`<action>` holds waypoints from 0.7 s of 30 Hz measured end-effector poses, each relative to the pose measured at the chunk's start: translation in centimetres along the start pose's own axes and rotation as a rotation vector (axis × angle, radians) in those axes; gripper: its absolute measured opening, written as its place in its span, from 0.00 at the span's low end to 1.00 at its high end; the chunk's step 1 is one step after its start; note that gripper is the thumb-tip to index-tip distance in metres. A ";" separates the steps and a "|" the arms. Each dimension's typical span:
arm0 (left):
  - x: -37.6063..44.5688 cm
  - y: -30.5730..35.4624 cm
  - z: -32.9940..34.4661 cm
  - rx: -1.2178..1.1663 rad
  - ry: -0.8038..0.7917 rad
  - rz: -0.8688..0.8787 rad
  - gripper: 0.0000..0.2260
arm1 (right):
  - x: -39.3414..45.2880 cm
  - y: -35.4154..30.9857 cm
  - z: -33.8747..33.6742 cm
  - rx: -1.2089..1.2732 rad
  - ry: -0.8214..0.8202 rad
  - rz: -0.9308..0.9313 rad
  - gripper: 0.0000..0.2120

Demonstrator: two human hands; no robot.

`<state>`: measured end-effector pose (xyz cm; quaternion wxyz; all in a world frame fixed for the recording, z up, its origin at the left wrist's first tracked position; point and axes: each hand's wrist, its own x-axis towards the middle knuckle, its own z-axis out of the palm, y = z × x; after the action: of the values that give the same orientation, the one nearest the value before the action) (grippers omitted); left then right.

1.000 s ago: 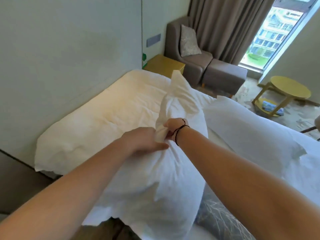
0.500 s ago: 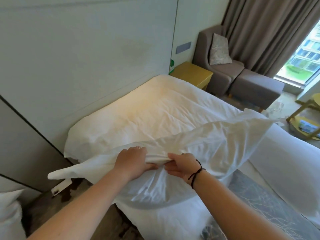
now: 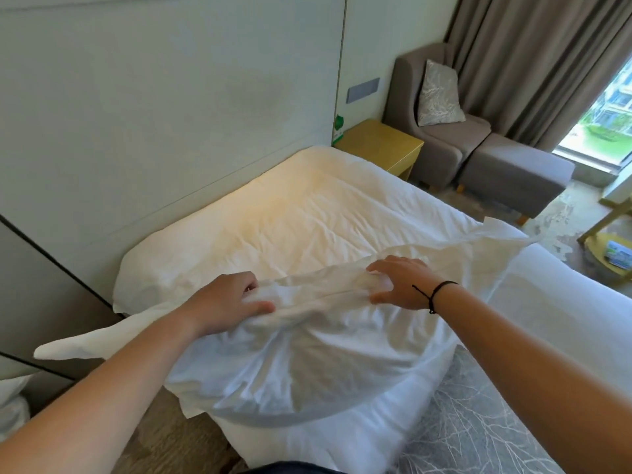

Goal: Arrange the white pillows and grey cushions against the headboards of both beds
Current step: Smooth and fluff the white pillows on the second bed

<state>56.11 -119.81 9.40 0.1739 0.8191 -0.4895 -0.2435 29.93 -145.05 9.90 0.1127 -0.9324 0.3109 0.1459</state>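
Both hands are on one white pillow (image 3: pixel 307 364), which lies across the near side of the bed (image 3: pixel 307 213), well short of the headboard (image 3: pixel 171 107). The left hand (image 3: pixel 224 302) is closed on a bunched ridge of the pillowcase along the pillow's top edge, thumb on the near side and fingers curled over the far side. To its right, apart from it along the same ridge, the right hand (image 3: pixel 400 285) is spread half open, fingers arched over the fabric and thumb stretched out below; it presses or loosely clasps the edge, and whether it truly grips cannot be told. A black band (image 3: pixel 434 295) circles the right wrist.

The pillow's bulk hangs toward the person from the hands, over the bed's near edge. One flat corner of the case runs out left of the left hand past the edge of the bed, and the other corner fans out right of the right hand.

Beyond the hands the white sheet is wrinkled and reaches the headboard. Below the right forearm lies a grey patterned cloth (image 3: pixel 478 432). Far beyond the right hand, a grey cushion (image 3: pixel 439 94) leans upright in a grey armchair (image 3: pixel 431 138), with a yellow bedside desk (image 3: pixel 379 145) between chair and bed and a grey footstool (image 3: pixel 516 172) beside the chair. At the far left of the left arm, part of another white pillow (image 3: pixel 12 401) shows.
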 end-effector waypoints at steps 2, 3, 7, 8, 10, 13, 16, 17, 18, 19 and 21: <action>0.1 0.2 0.2 -0.004 0.013 -0.022 0.14 | 0.6 0.6 -0.1 -0.019 -0.007 -0.040 0.30; 0.1 0.5 0.3 0.003 0.028 -0.034 0.11 | 0.9 0.8 -0.1 -0.016 -0.003 -0.058 0.29; -0.5 1.2 1.2 0.148 0.218 0.013 0.19 | 1.8 1.3 1.0 0.005 0.051 -0.123 0.33; -0.8 1.2 1.5 0.197 0.244 0.039 0.23 | 2.1 1.4 1.6 0.003 0.068 -0.132 0.34; -1.5 0.9 2.1 0.325 0.220 0.055 0.32 | 2.6 1.4 2.8 0.003 0.097 -0.143 0.36; -1.7 -0.4 3.0 0.498 0.154 0.040 0.39 | 3.4 1.7 3.9 0.009 0.092 -0.165 0.42; -0.9 -2.1 3.3 0.495 0.145 0.009 0.33 | 4.6 1.3 3.9 0.000 0.050 -0.174 0.44; -0.3 -2.5 3.2 0.480 0.151 0.003 0.30 | 5.2 1.0 3.8 -0.013 0.047 -0.166 0.41; 0.3 -3.0 3.1 0.466 0.156 0.001 0.27 | 5.8 0.6 3.7 -0.037 0.047 -0.161 0.37; 0.9 -3.4 2.9 0.453 0.157 0.004 0.23 | 6.5 0.1 3.5 -0.068 0.047 -0.157 0.33; 2.5 -4.3 2.5 0.432 0.145 0.014 0.17 | 8.0 -1.1 3.3 -0.120 0.039 -0.132 0.22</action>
<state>58.80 -120.10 4.54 0.0308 0.8492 -0.5222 -0.0724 36.05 -147.57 4.22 0.0598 -0.9586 0.2416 0.1382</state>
